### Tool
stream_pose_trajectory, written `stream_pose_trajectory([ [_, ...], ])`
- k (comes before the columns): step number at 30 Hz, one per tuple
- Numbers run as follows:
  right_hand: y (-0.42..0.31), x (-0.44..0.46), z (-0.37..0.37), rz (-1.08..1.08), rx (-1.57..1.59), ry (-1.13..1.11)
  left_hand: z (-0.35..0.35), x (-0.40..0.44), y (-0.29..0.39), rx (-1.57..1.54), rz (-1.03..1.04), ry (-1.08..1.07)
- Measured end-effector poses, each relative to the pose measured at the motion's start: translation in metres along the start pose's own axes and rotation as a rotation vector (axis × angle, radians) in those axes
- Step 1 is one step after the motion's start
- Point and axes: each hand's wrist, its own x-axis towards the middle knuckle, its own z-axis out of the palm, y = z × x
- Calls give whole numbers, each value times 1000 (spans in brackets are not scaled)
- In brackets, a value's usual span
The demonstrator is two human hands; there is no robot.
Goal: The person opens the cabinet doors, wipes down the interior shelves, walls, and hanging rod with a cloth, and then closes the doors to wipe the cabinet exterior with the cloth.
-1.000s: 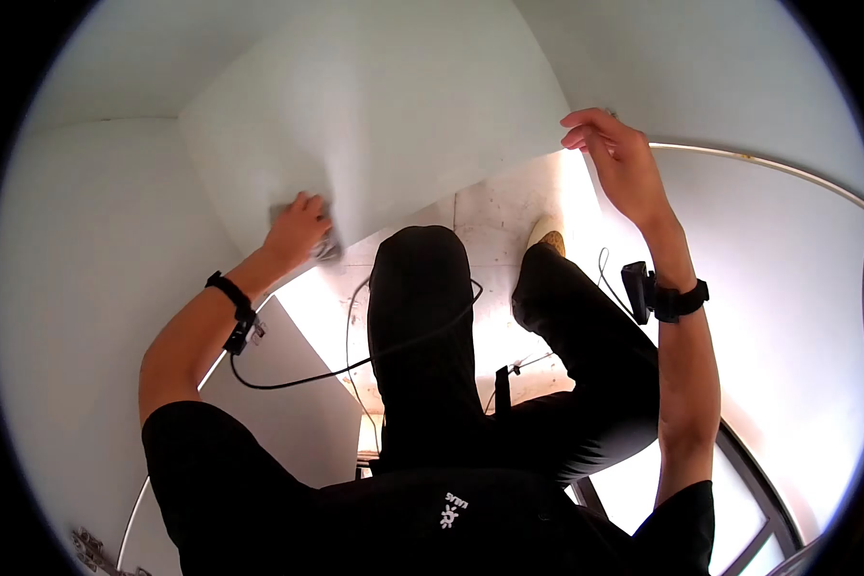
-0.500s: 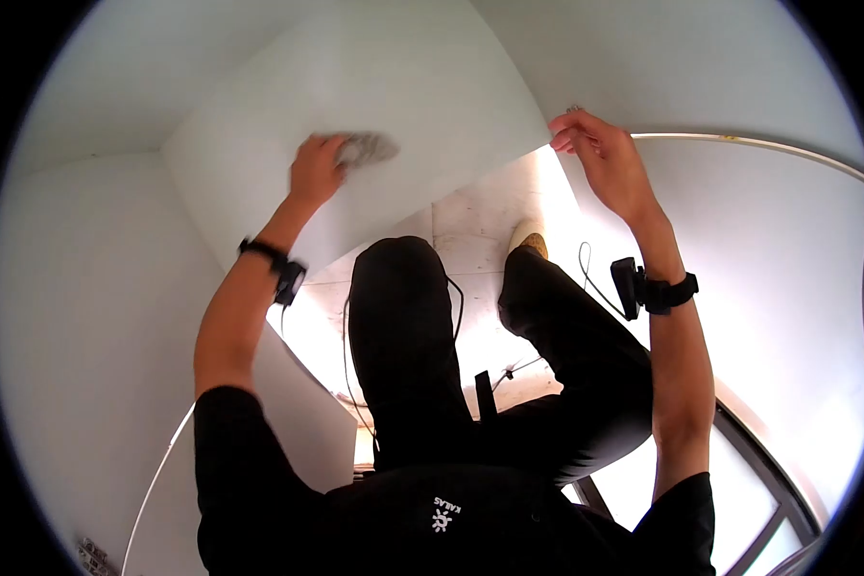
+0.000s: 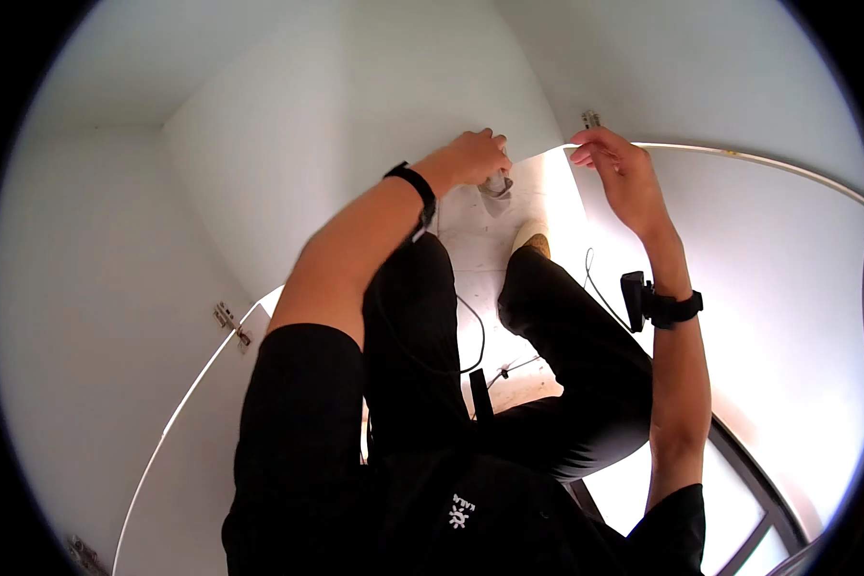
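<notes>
My left hand [image 3: 478,158] is closed around a grey cloth [image 3: 495,195]. It is at the front edge of a white cabinet board [image 3: 394,115], and part of the cloth hangs down over that edge. My right hand [image 3: 619,173] is raised by the right end of the same edge, just below a metal hinge [image 3: 590,119]. Its fingers are loosely bent and apart, with nothing visible in them. Whether the fingertips touch the edge I cannot tell.
White cabinet doors stand on both sides: a left door [image 3: 86,336] with a hinge [image 3: 230,324], and a right door [image 3: 758,250]. A thin cable [image 3: 590,274] hangs near my right knee. Below are my legs, a shoe [image 3: 532,237] and the tiled floor [image 3: 461,216].
My left hand has moved right with the cloth, from the middle of the board to its front edge. My right hand stays almost in place. The left hinge has come into view.
</notes>
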Motion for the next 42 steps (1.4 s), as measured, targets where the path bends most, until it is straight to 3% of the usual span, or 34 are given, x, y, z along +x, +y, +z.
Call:
stream_pose_trajectory([
  [5,-3,-1,0,-9,12,-19,9,-105,-68,111,73,100],
  [11,2,-3,3,-48,48,-89,21,-292,-74,64,-312,-266],
  [15,0,-2,3,37,-10,-100,55,-356,-49,8,-471,-473],
  [16,2,-3,3,11,34,-101,62,-367,-43,11,-469,-471],
  [18,8,-3,2,-22,83,-96,73,-376,-36,80,-432,-272],
  [21,27,1,3,-153,62,-84,83,-369,-65,35,-304,-214],
  [22,25,0,1,-150,39,-144,81,-359,-66,117,-415,-375],
  [23,20,-2,0,-38,72,-158,82,-363,-68,73,-406,-199],
  [25,0,-5,-1,-68,-66,-134,56,-351,-52,48,-435,25],
  [31,4,-9,-5,12,-87,-113,26,-224,-64,49,-493,266],
  [33,-2,-10,-8,4,-78,-76,13,-191,-68,18,-497,184],
  [37,-32,-18,-38,-3,-228,-60,-42,-120,-48,-343,-334,355],
  [39,-47,-31,-66,-25,-140,26,-91,-69,-12,-530,-222,455],
  [42,-90,-51,-99,-4,-245,190,-143,-10,51,-778,-69,765],
])
